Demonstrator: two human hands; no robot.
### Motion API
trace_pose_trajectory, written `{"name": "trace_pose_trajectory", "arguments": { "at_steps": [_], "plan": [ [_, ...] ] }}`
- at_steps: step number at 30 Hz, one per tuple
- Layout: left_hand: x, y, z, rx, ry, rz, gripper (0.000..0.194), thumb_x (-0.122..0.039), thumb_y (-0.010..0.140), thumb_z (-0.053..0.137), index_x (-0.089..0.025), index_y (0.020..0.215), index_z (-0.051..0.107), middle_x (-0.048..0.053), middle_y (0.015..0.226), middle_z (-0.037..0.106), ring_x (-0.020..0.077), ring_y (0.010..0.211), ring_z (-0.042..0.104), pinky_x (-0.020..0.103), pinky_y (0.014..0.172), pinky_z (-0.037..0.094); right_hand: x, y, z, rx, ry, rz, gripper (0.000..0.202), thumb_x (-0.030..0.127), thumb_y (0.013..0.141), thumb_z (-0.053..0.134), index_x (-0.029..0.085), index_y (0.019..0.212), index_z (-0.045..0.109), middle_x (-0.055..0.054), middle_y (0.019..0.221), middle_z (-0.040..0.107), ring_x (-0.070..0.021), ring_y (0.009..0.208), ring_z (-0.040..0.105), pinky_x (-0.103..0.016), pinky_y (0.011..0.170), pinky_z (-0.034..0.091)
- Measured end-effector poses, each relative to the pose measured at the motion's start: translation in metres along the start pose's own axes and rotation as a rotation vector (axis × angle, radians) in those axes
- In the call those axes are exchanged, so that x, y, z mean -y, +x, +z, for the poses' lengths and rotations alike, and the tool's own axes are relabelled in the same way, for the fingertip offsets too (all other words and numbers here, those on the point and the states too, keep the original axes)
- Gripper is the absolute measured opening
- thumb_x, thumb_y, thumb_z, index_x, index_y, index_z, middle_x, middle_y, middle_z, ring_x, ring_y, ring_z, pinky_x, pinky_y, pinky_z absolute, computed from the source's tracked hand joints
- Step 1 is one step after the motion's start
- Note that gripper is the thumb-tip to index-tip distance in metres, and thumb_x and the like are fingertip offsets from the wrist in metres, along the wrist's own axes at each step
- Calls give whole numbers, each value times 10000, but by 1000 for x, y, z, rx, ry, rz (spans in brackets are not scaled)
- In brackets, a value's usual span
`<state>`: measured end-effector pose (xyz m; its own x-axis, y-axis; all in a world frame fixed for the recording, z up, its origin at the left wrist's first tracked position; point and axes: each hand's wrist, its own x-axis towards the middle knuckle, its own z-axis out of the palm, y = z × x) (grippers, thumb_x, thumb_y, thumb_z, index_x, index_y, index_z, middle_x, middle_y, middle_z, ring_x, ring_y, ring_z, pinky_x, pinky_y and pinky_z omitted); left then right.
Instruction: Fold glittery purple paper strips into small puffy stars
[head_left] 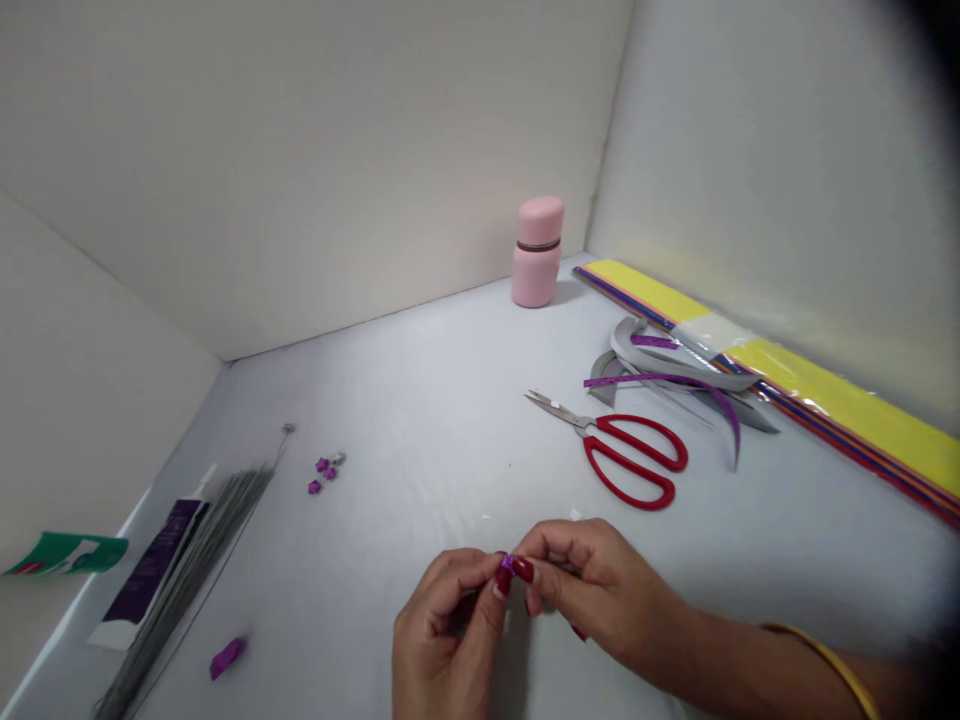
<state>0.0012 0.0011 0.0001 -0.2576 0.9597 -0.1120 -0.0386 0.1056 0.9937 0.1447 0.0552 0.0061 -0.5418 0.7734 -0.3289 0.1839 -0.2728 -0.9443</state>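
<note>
Between my two hands, at the lower middle, is a small purple folded paper piece. My left hand pinches it from the left with thumb and forefinger. From the right, the thumb and forefinger of my right hand press on it too. Red-handled scissors lie beyond my right hand, blades pointing to the upper left. Behind them is a loose pile of grey paper strips with a curved purple strip. Several tiny purple stars and a silvery one sit left of centre.
A pink flask stands near the back corner. Long packs of coloured paper lie along the right wall. At the left are thin grey wires, a purple-and-white tube, a purple scrap and a green label.
</note>
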Motion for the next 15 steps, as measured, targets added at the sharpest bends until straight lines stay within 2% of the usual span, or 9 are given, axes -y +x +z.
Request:
{"name": "trace_pose_trajectory", "arguments": {
  "at_steps": [2,5,11,15],
  "plan": [
    [-2,2,-2,49,-31,-45,93,-291,717,696,-228,754,754,35,729,665,158,688,585,226,617,447,2,1,-1,29,39,26,237,371,782,589,155,684,604,31,555,541,-54,407,370,-171,381,293],
    [-2,5,-6,119,-156,-184,135,-319,679,732,-237,781,763,16,689,659,130,622,561,225,614,443,5,2,-1,80,129,87,271,417,762,608,156,692,587,33,546,561,-46,381,353,-165,367,281],
    [11,8,-9,292,-476,-286,79,-279,635,781,-235,690,745,-1,657,663,124,618,588,239,624,425,7,0,-2,239,292,90,299,432,738,639,151,678,558,42,514,573,-21,335,315,-149,340,247],
    [17,7,-9,389,-645,-367,104,-269,605,799,-220,599,706,-29,614,608,94,535,568,221,555,405,7,-3,0,316,301,119,307,430,728,647,150,655,545,40,509,574,-20,329,323,-142,331,264]
  ]
}}
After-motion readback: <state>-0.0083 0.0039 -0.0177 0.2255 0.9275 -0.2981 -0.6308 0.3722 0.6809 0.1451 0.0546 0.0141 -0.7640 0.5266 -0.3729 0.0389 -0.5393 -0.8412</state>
